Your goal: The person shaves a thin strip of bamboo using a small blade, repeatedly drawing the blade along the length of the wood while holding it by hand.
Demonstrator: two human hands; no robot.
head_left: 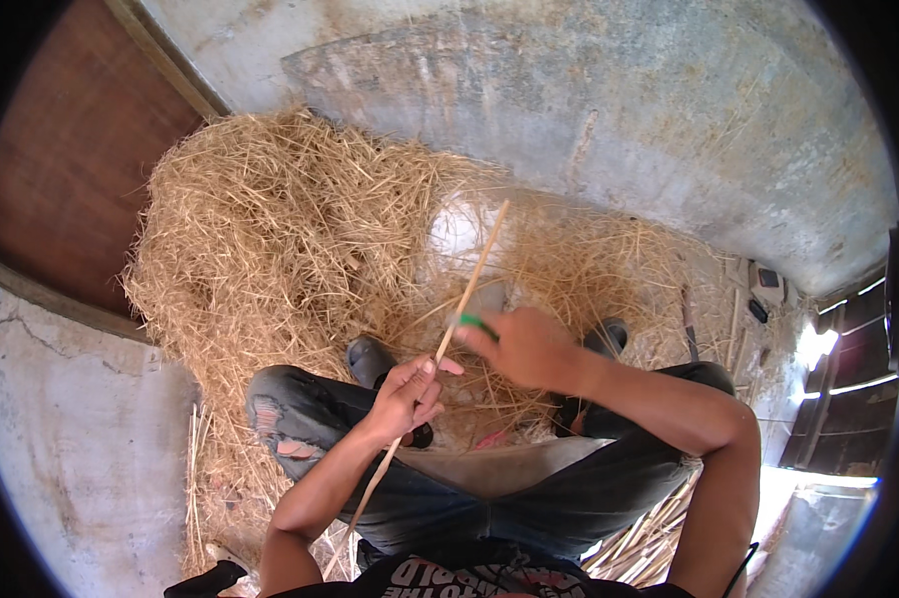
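Note:
A long, thin, pale stick (479,264), perhaps bamboo or cane, slants from my lap up and away to the right. My left hand (407,396) is closed around its middle, with the thumb on top. Close by on the right, my right hand (529,347) is blurred by motion. It grips a small green thing (477,323) against or right beside the stick; its kind is too smeared to make out. The lower part of the stick passes over my left thigh.
A big heap of straw-like shavings (260,219) fills the floor ahead and left. More pale sticks (659,528) lie by my right thigh. Concrete walls (609,90) curve around, with a brown panel (71,149) at left. A small device (766,284) rests at far right.

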